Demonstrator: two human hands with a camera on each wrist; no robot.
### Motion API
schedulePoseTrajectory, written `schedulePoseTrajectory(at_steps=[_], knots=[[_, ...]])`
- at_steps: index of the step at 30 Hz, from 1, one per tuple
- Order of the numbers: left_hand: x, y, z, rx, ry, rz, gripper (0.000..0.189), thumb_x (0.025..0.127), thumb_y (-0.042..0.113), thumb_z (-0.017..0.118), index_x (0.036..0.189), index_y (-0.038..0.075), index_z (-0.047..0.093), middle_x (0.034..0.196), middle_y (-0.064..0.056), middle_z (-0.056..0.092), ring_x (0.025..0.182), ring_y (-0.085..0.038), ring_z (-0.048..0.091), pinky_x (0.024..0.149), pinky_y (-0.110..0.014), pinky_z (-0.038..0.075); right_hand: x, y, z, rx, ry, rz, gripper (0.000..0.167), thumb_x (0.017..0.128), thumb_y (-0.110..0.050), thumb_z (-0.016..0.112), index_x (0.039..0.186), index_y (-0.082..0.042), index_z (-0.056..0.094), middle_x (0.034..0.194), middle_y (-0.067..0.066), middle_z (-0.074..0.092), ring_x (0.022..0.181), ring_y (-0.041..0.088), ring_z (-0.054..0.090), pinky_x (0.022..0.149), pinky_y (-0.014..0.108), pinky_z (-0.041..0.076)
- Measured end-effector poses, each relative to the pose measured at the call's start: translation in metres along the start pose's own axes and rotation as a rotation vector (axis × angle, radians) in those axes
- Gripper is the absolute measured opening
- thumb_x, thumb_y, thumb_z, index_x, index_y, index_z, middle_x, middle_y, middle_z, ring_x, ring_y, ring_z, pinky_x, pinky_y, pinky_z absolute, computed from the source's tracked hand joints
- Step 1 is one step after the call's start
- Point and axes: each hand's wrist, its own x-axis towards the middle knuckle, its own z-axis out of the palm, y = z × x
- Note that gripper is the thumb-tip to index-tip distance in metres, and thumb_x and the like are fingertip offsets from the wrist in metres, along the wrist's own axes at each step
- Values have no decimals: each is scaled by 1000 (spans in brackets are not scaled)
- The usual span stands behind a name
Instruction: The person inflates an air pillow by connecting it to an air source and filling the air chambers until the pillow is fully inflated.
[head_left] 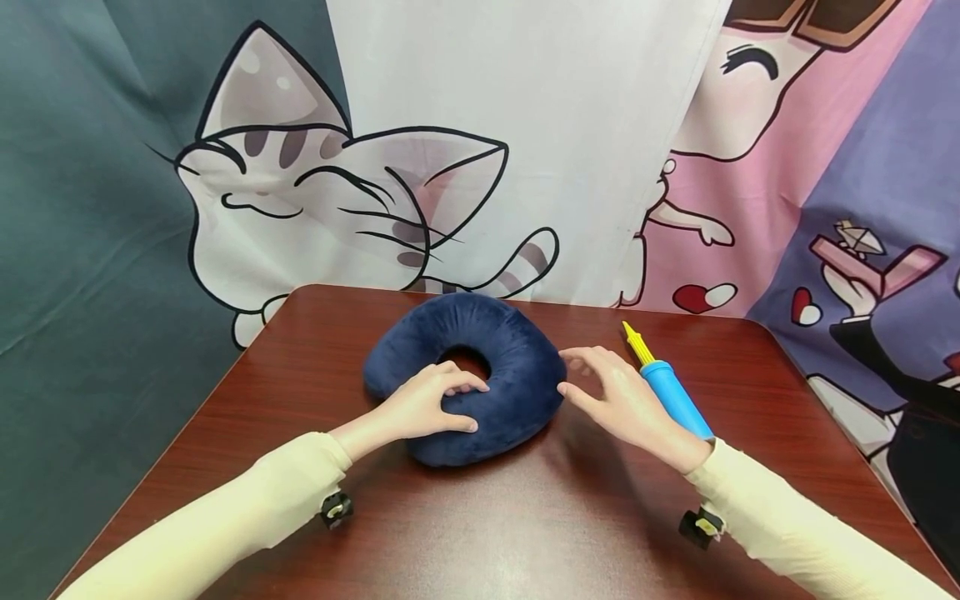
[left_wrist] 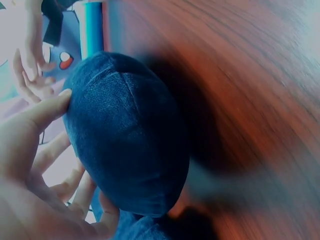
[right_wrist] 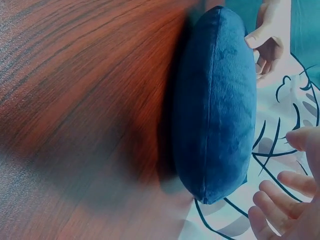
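Observation:
A dark blue, plush neck pillow (head_left: pixel 517 408) lies on the table, its opening toward the near left. My left hand (head_left: pixel 435 400) reaches over the near-left arm of the pillow. Its thumb and fingers are spread, and in the left wrist view the thumb (left_wrist: pixel 62 100) touches the plush. Beside the pillow's right edge is my right hand (head_left: pixel 618 396), thumb and fingers apart. In the right wrist view a gap shows between the right fingers (right_wrist: pixel 280 205) and the pillow (right_wrist: pixel 215 110).
A blue hand pump (head_left: pixel 675 400) with a yellow nozzle lies right of the pillow, partly behind my right hand. The reddish-brown wooden table (head_left: pixel 480 533) ends at the back against a cartoon-printed cloth (head_left: pixel 585 125).

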Motion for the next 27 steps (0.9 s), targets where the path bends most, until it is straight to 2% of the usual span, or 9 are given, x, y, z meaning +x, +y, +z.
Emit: schedulePoseTrajectory(at_steps=[11, 15, 19, 21, 27], knots=[[7, 18, 16, 43, 46, -75, 46, 80, 40, 81, 122, 31, 66, 109, 2, 60, 102, -16, 55, 83, -34, 47, 2, 0, -2, 11, -11, 11, 50, 91, -35, 71, 135, -15, 56, 117, 8, 65, 110, 25, 62, 93, 46, 53], [10, 23, 20, 48, 57, -54, 45, 81, 38, 80, 122, 27, 65, 107, 0, 60, 100, -17, 55, 82, -34, 46, 3, 0, -2, 1, -10, 16, 51, 91, -35, 71, 135, -15, 56, 117, 8, 65, 110, 26, 62, 93, 47, 54], [12, 27, 22, 32, 38, -13, 45, 84, 35, 78, 125, 23, 64, 106, -3, 59, 99, -18, 55, 83, -34, 44, 5, 1, -1, -17, -17, 23, 53, 91, -37, 70, 138, -16, 54, 120, 8, 64, 111, 25, 61, 92, 47, 54], [13, 28, 22, 20, 26, 13, 45, 86, 33, 77, 127, 21, 63, 107, -5, 59, 99, -19, 55, 84, -34, 45, 6, 1, 0, -20, -24, 25, 55, 91, -38, 70, 139, -16, 54, 124, 8, 63, 113, 25, 60, 93, 47, 54], [13, 26, 17, -28, -7, 37, 48, 88, 29, 75, 132, 18, 59, 112, -8, 58, 104, -19, 57, 90, -35, 49, 11, 0, 1, -31, -41, 26, 59, 91, -41, 69, 142, -18, 52, 138, 7, 56, 123, 27, 53, 99, 50, 51]])
